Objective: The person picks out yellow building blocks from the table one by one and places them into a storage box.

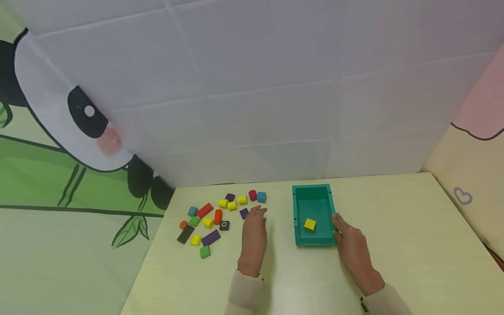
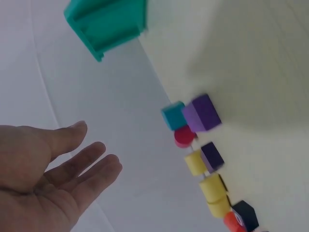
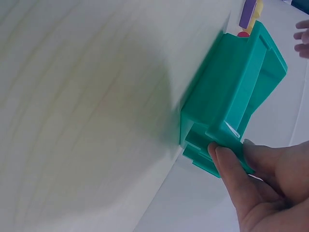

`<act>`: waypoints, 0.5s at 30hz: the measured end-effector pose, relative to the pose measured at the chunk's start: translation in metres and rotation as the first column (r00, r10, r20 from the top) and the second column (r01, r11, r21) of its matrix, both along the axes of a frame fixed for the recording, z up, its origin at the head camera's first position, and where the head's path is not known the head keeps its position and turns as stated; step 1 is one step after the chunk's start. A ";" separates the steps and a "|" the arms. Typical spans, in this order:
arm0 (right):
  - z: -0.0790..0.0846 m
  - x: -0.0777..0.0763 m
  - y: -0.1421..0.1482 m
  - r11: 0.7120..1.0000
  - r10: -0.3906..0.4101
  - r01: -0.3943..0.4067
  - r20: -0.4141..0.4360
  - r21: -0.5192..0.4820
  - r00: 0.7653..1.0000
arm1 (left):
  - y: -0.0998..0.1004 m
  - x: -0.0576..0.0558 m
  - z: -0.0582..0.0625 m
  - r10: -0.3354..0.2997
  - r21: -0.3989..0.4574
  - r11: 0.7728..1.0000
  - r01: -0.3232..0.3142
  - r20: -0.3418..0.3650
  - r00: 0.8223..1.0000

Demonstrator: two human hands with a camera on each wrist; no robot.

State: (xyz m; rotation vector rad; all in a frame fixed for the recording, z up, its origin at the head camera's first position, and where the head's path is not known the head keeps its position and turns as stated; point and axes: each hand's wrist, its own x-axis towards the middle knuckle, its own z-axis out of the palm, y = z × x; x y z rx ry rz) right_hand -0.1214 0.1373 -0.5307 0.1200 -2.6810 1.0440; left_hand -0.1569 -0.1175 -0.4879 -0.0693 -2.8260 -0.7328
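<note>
My right hand [image 1: 352, 247] grips the right wall of a teal plastic tray [image 1: 316, 241]; in the right wrist view thumb and fingers pinch the rim. Inside the tray lies one yellow block [image 1: 309, 224], near its front. Left of the tray, my left hand [image 1: 253, 236] hovers above the table with fingers spread loosely and nothing in them, as the left wrist view also shows. Closest to its fingertips is a small purple block [image 1: 244, 213]. Beyond it sit a blue block [image 1: 261, 197] and a red cylinder [image 1: 252, 195].
Several loose coloured blocks are scattered on the left of the table, among them a red cylinder [image 1: 204, 210], a long purple block [image 1: 211, 237], a black block [image 1: 185, 234] and a green cube [image 1: 205, 251]. A white panel wall [image 1: 252, 131] stands along the table's back edge.
</note>
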 end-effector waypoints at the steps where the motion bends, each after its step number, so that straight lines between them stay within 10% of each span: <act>1: 0.000 0.000 0.000 1.000 0.001 -0.001 -0.004 0.002 1.000 | -0.004 0.000 -0.001 0.007 0.005 1.000 -0.007 -0.001 1.000; 15: 0.000 -0.001 0.000 1.000 0.009 -0.009 0.038 -0.002 0.999 | -0.045 0.003 -0.014 0.092 0.089 0.992 -0.091 -0.006 0.996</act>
